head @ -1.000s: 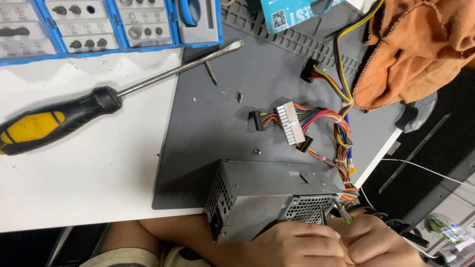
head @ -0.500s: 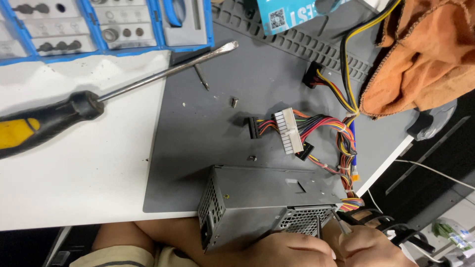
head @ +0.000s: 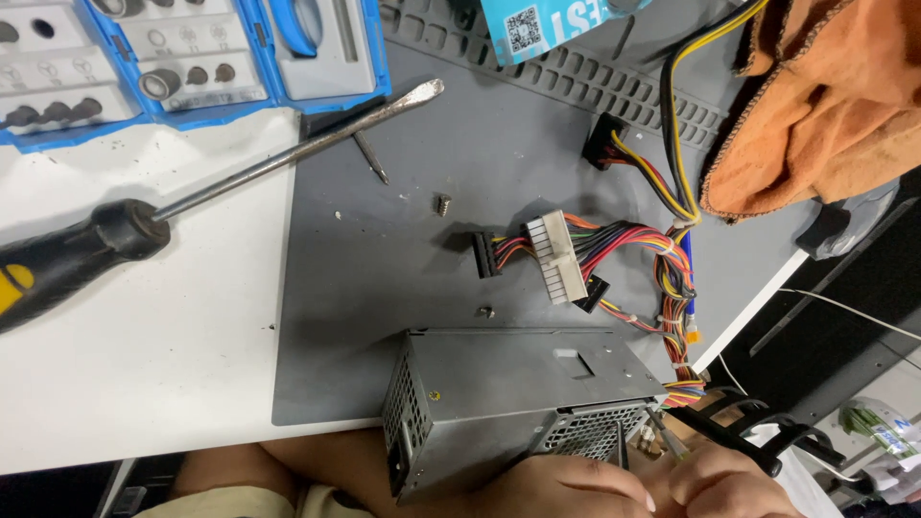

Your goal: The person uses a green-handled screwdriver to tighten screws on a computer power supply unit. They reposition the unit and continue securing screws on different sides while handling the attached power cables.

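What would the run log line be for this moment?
left hand: holding grey power supply box | right hand: at its cable end | screwdriver: lying on table

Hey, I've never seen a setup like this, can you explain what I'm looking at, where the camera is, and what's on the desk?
There is no machine here: a person works with bare hands, filmed by a camera worn on their head, looking down. At the bottom edge, the left hand rests on a grey metal computer power supply, and the right hand is by its mesh end, beside what looks like a thin tool; its grip is cut off. The box sits on a grey work mat with its bundle of coloured wires and white connector. A long screwdriver, a blue bit case, loose screws and an orange cloth lie around.
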